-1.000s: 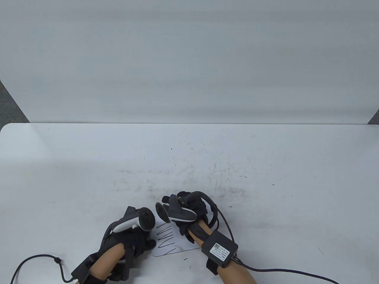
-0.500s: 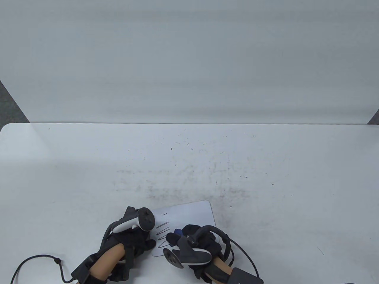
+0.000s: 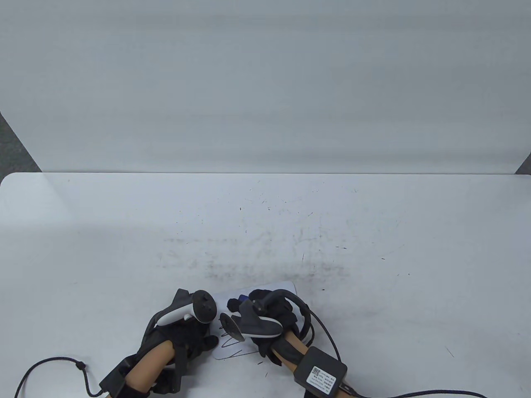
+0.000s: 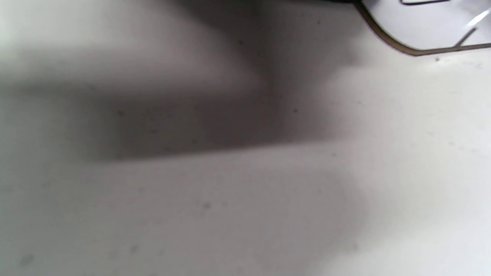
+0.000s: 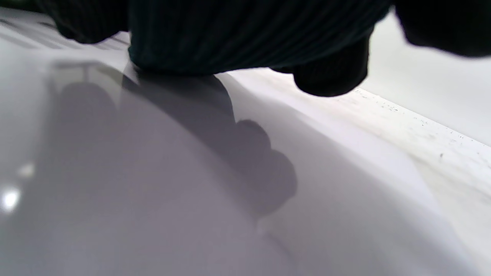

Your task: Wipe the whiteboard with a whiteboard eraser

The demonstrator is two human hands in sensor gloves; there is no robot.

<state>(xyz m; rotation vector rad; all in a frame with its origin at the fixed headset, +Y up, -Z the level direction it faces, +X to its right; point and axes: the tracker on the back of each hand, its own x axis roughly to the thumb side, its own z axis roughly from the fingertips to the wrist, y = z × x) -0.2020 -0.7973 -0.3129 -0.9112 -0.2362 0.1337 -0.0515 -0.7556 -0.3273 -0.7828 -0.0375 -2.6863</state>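
The board (image 3: 286, 287) is steadied by the left hand (image 3: 188, 336); the eraser (image 3: 241, 299) is gripped by the right hand (image 3: 269, 319), now carried back up, leaving fewer scribbles (image 3: 230, 351).

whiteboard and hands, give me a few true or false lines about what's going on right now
1. The right hand is over the whiteboard. True.
2. The whiteboard is wiped clean. False: black scribbles remain at its near end.
3. The left hand holds the eraser. False: the left hand lies at the board's left edge; a bit of blue, probably the eraser, shows at the right hand's fingers.
4. The whiteboard lies flat on the table. True.
5. The whiteboard sits at the table's far edge. False: it is near the front edge, between the hands.
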